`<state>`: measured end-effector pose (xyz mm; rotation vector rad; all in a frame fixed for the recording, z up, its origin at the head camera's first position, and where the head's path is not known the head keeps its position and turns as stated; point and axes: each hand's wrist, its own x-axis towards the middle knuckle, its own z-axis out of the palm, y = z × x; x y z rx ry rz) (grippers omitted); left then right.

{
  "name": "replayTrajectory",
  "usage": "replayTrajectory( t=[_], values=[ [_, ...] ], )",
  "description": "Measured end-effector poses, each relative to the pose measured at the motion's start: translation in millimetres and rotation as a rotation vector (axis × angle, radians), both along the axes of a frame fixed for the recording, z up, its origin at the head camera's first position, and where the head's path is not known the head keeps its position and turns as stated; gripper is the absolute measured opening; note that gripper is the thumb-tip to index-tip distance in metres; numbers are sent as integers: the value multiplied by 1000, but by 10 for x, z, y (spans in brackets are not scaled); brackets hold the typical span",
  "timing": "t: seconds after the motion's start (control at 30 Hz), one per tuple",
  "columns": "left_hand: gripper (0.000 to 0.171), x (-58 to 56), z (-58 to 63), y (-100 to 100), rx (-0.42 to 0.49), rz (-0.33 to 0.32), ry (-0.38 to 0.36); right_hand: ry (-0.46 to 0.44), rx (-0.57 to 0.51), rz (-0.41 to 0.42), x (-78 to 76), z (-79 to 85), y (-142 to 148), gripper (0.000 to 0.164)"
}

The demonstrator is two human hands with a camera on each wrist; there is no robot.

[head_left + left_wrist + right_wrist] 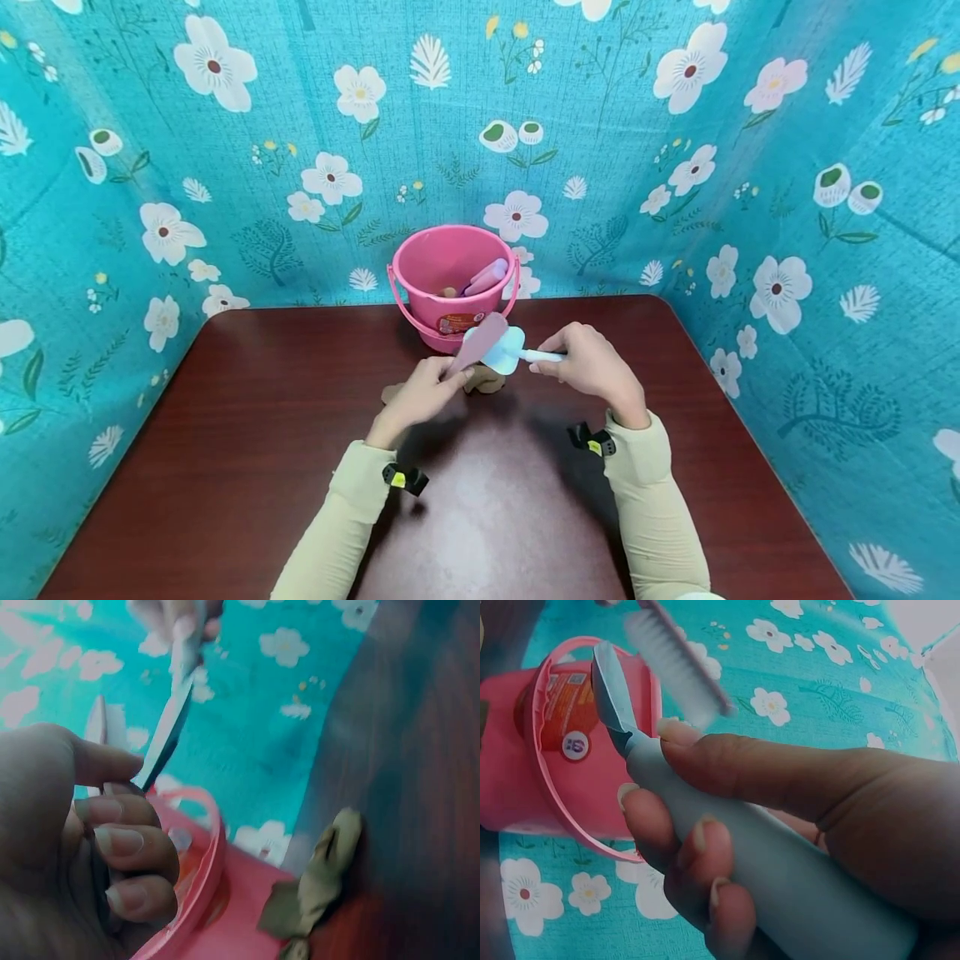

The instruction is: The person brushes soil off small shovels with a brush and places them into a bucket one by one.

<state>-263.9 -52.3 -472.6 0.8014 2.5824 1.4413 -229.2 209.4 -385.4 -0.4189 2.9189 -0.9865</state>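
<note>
My left hand (pixel 423 392) grips a pink brush (pixel 480 340); its pale bristles point toward the tool in the other hand. In the right wrist view the bristles show blurred at the top. A light blue shovel-like tool (pixel 504 350) with a flat, lobed head is in my right hand (pixel 596 367), thumb along its thick handle (pixel 735 840) and fingers curled under it. In the head view the brush overlaps part of the blue head; whether they touch I cannot tell. Both are held above the table, in front of the pink bucket (pixel 427 312).
Inside the bucket lie a lilac object (pixel 489 277) and something small and tan. A crumpled beige cloth-like thing (pixel 486 381) rests on the dark red-brown table (pixel 285 433) before the bucket. A flowered teal cloth (pixel 450 167) rises behind and at both sides.
</note>
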Motion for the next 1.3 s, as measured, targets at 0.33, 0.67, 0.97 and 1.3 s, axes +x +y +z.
replayTrajectory(
  t=[0.33,0.67,0.97,1.3],
  values=[
    [32,9,-76,96,-83,148,46,67,80,15,-19,-2,-18,17],
    [31,-133,-107,-146,-97,286,38,3,59,41,-27,1,17,17],
    [30,57,124,6,25,103,85,-1,17,55,-33,14,0,12],
    [28,87,27,121,-139,47,170,23,-27,56,28,87,-1,17]
  ],
)
